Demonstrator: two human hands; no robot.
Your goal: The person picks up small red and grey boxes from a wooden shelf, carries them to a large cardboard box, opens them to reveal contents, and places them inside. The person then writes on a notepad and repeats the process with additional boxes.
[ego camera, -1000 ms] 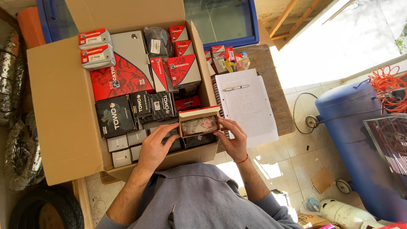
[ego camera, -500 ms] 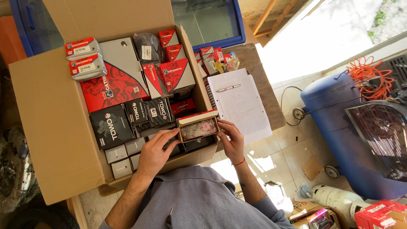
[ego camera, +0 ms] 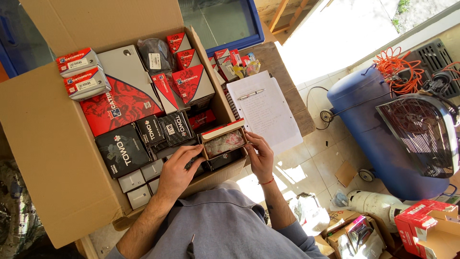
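Cardboard small box (ego camera: 224, 140) — open side up, long axis left-to-right — clasped at its ends by left hand (ego camera: 176, 173) and right hand (ego camera: 260, 156)

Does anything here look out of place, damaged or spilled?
Nothing looks damaged or spilled. The small open cardboard box, held between the left hand and right hand, shows a part wrapped in plastic. The packed boxes in the large brown carton sit in tidy rows.

brown cardboard carton (ego camera: 52, 144); red-and-grey boxes (ego camera: 79, 73); black boxes with white print (ego camera: 122, 149); white lined notepad (ego camera: 268, 112); blue tank (ego camera: 378, 134); orange cable (ego camera: 395, 67); grey-blue shirt (ego camera: 225, 225).
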